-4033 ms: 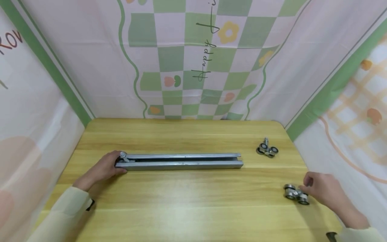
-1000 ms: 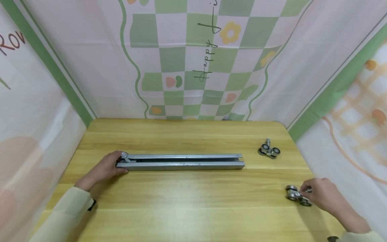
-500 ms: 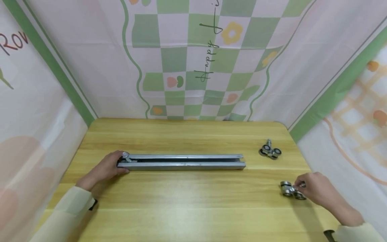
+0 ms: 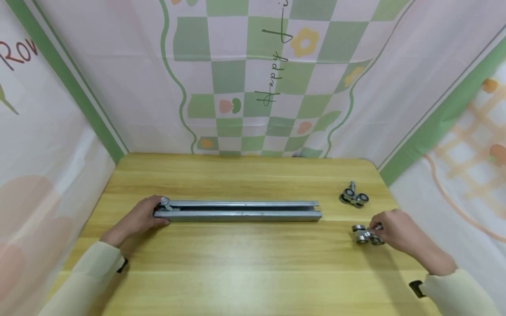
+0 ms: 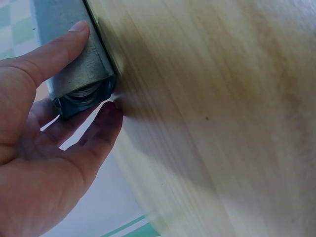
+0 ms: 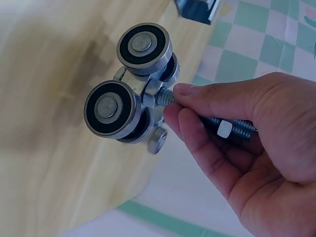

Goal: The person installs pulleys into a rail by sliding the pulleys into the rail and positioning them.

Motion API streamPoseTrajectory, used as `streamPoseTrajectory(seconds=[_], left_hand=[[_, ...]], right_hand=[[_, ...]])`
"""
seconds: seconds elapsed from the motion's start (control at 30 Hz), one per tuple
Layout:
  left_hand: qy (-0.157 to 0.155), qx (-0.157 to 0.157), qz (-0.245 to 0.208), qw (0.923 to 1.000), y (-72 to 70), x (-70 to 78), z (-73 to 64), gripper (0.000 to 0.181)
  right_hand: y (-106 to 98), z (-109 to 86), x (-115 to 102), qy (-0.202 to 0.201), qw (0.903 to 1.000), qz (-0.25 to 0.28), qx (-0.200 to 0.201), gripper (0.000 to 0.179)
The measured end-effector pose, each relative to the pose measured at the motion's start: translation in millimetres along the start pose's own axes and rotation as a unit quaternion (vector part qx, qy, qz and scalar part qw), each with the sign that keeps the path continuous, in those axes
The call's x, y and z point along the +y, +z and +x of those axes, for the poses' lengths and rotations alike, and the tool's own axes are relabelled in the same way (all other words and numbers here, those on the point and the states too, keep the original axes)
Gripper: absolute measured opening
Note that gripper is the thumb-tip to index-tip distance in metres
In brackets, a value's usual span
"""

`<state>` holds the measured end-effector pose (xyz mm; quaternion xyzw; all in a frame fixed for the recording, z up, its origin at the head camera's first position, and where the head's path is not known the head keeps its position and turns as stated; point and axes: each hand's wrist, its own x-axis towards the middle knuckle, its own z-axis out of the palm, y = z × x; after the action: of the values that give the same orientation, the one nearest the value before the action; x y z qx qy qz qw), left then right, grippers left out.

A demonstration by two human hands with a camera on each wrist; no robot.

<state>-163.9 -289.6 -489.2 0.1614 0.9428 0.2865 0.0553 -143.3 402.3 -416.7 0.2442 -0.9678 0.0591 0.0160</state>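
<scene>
A grey metal track [image 4: 241, 216], slotted along its top, lies lengthwise on the wooden table. My left hand [image 4: 138, 218] grips its left end, thumb along the near side. A bolt [image 4: 165, 203] sticks up from the slot beside that hand; the left wrist view shows a round wheel edge inside the track's end [image 5: 84, 94]. On the right, my right hand [image 6: 242, 133] pinches the threaded bolt [image 6: 165, 97] of a four-wheeled roller trolley [image 4: 361, 235], thumb against fingertips. The trolley's wheels [image 6: 143, 47] point away from the palm, toward the track's right end.
A second roller trolley [image 4: 354, 199] lies at the back right of the table [image 4: 237, 267], its bolt pointing to the back. Printed cloth [image 4: 229, 79] hangs behind the table and along both sides.
My right hand first closed on the trolley's bolt, then carried the trolley left and toward the back, nearer the track. My left hand and the track have stayed in place.
</scene>
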Motion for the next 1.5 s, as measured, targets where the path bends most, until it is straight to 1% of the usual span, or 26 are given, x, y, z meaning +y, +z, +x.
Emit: streamPoseTrajectory(seconds=[0.17,0.33,0.43,0.6,0.77,0.93,1.03,1.2,1.5], left_hand=[[0.006,0.002,-0.004,1.0000,-1.1,-0.1,0.6,0.043],[0.007,0.002,-0.007,0.9999,0.1,-1.4,2.6,0.042],[0.006,0.000,-0.008,1.0000,1.2,-1.9,4.1,0.043],[-0.002,-0.006,-0.007,1.0000,1.3,-2.3,4.6,0.045],[-0.005,-0.005,-0.007,1.0000,0.2,-0.8,3.3,0.044],[-0.010,-0.006,-0.006,0.9999,0.1,-0.1,3.0,0.045],[-0.013,-0.008,-0.007,0.9999,0.6,-0.1,3.1,0.046],[-0.019,-0.011,-0.009,0.9997,0.6,-0.1,2.9,0.046],[-0.010,-0.002,-0.006,0.9999,1.9,-0.6,1.6,0.048]], right_hand=[[-4,17.3,-8,-0.021,0.9998,0.004,0.005,0.021],[-7,31.5,-16,-0.020,0.9996,0.016,-0.012,0.016],[-8,39.4,-20,-0.022,0.9993,0.025,-0.014,0.015],[-6,53.7,-24,-0.018,0.9988,0.037,-0.026,0.013],[-3,68.7,-27,-0.016,0.9983,0.037,-0.041,0.011],[2,80.3,-29,-0.028,0.9986,0.032,-0.032,0.013],[6,85.2,-30,-0.033,0.9984,0.032,-0.032,0.014],[10,90.9,-32,-0.028,0.9980,0.037,-0.043,0.014],[17,96.4,-36,-0.030,0.9969,0.050,-0.053,0.012]])
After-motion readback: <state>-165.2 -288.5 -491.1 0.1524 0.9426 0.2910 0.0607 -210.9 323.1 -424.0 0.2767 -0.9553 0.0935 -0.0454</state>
